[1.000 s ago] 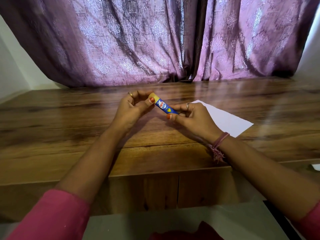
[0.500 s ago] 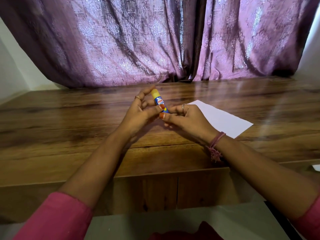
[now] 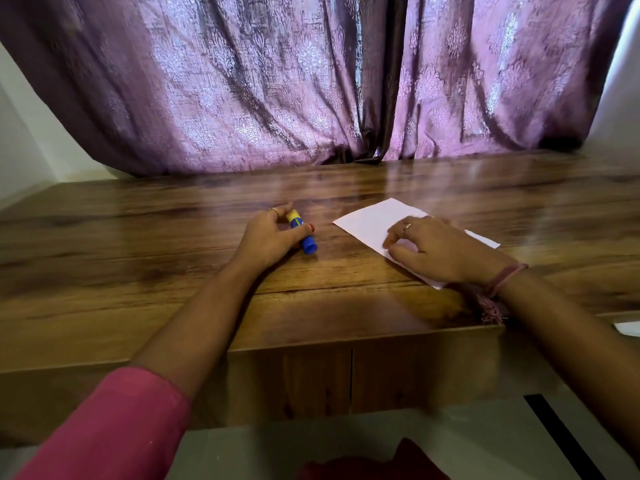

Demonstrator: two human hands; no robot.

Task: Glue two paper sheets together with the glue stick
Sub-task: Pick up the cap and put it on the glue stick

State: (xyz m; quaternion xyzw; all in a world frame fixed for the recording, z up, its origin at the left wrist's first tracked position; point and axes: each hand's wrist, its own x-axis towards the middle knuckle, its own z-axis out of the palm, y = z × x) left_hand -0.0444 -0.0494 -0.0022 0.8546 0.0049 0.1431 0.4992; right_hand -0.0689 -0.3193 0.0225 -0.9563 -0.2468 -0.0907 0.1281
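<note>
A blue and yellow glue stick lies low over the wooden table, left of centre. My left hand holds it between thumb and fingers. White paper lies flat on the table to the right. My right hand rests on the paper with its fingers bent, fingertips on the sheet. I cannot tell whether the paper is one sheet or two stacked.
A purple patterned curtain hangs behind the table's far edge. The table's front edge runs below my forearms. A scrap of white paper shows at the far right edge.
Both hands held the glue stick together in the air. Now my left hand alone has it down by the table, and my right hand has moved right onto the paper.
</note>
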